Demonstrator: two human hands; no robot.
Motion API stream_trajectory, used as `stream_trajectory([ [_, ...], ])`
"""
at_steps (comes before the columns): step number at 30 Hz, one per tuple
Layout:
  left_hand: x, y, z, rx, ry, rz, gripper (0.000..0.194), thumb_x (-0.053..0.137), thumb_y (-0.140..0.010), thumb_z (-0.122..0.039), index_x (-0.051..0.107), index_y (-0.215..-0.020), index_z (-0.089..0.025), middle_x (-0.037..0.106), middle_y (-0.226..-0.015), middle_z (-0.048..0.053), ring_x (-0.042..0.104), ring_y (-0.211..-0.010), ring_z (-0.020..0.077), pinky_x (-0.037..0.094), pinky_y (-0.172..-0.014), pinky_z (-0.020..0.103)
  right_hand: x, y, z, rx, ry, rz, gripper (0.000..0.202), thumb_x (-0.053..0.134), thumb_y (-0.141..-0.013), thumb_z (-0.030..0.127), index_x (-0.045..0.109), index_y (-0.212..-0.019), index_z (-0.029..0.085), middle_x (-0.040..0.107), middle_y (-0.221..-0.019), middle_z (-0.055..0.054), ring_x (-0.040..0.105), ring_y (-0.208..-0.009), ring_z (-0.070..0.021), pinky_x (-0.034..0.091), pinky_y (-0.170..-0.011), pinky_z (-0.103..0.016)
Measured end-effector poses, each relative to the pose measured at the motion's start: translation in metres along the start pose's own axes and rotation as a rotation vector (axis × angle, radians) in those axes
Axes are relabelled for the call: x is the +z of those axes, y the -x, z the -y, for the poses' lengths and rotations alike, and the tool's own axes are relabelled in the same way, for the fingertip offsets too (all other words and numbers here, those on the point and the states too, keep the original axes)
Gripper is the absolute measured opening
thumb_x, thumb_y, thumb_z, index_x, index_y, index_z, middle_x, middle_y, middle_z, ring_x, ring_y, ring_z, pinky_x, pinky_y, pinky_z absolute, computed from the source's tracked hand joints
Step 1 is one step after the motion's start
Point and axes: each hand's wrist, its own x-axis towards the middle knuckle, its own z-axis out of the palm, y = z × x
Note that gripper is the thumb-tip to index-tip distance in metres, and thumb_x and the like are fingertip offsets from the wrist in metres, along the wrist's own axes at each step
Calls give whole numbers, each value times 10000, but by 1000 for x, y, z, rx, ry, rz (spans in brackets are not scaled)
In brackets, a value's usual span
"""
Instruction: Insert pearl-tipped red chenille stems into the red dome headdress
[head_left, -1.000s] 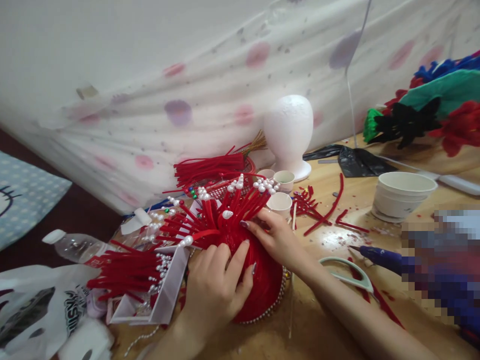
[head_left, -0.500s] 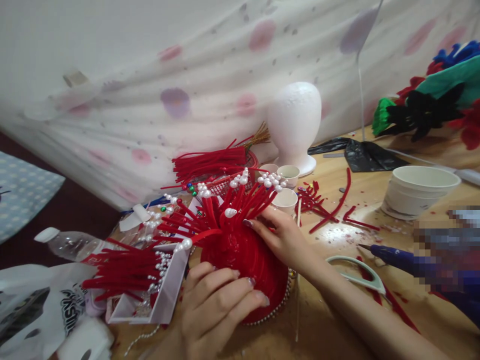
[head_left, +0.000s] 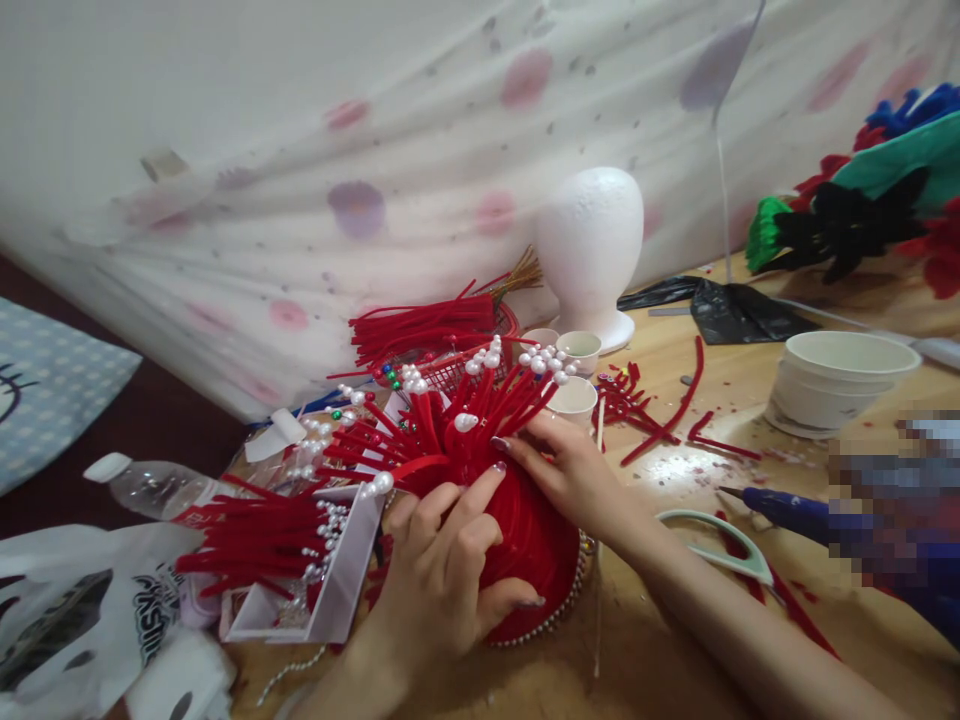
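A red velvety headpiece [head_left: 536, 560] stands on the table in front of me, with a row of small beads along its lower rim. From its top fan red chenille stems [head_left: 517, 395] tipped with white pearl clusters [head_left: 551, 362]. My right hand [head_left: 577, 470] grips the right side of the fan, its thumb in front at the stems' base and the other fingers partly hidden behind. Across the front left of the headpiece lies my left hand [head_left: 442, 570], fingers apart. Its index fingertip touches the red surface below a single pearl drop [head_left: 466, 423].
Left are a white box [head_left: 349, 575] with pearl-tipped red stems, a plastic bottle [head_left: 150, 487] and a plastic bag [head_left: 67, 590]. Behind stand a white foam head [head_left: 592, 250] and paper cups [head_left: 574, 398]. A hot glue gun [head_left: 795, 515], scissors [head_left: 724, 540] and a large cup [head_left: 836, 385] are right.
My left hand has spread its fingers and slid up the headpiece, its index finger now reaching near the stems' base. My right hand keeps its place. The view has shifted slightly.
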Motion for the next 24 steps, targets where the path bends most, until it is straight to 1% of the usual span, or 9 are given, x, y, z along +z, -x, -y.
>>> stream_trajectory([
  [4,0,1,1,18,-4,40,363,287,-990,-500,488,-885,-217,727,-1103,74,499,-945,216,300,-807,373,0,-1,-1,10,-15,5,116,541,-899,216,600,-802,191,620,-747,-20,608,-774,-193,485,-742,-332],
  [9,-1,1,0,26,-32,77,379,320,-977,-520,531,-895,-215,720,-1112,60,500,-916,220,292,-807,382,0,-1,-1,18,-14,2,127,549,-895,212,603,-783,188,630,-759,-29,621,-815,-205,488,-765,-342],
  [13,3,5,-1,23,-38,68,347,342,-979,-489,521,-913,-199,693,-1120,93,488,-928,227,294,-832,395,0,0,-2,-27,-3,3,99,543,-897,162,625,-845,182,668,-838,-44,629,-845,-195,487,-783,-327],
  [16,4,9,1,14,-45,68,339,374,-966,-483,524,-967,-180,624,-1128,132,475,-1000,252,298,-879,412,0,0,-1,-81,23,-10,105,541,-900,129,633,-873,173,677,-867,-52,631,-853,-186,488,-781,-310],
  [19,3,10,4,-35,-78,111,448,367,-948,-526,527,-1117,-143,529,-1124,148,451,-1037,275,299,-903,423,0,-1,-1,-134,68,-17,115,542,-904,115,640,-880,169,673,-865,-54,626,-836,-178,491,-767,-298],
  [21,2,8,6,-65,-107,147,535,331,-945,-554,506,-1212,-125,479,-1117,149,440,-1018,278,305,-888,422,0,-1,0,-169,104,-15,129,530,-914,119,646,-890,171,669,-872,-56,624,-842,-179,494,-763,-299],
  [24,0,4,8,-82,-138,203,617,327,-926,-598,500,-1265,-113,435,-1102,148,429,-979,282,315,-860,429,0,0,0,-216,166,-12,156,508,-929,134,658,-923,176,663,-897,-64,628,-857,-186,501,-746,-306],
])
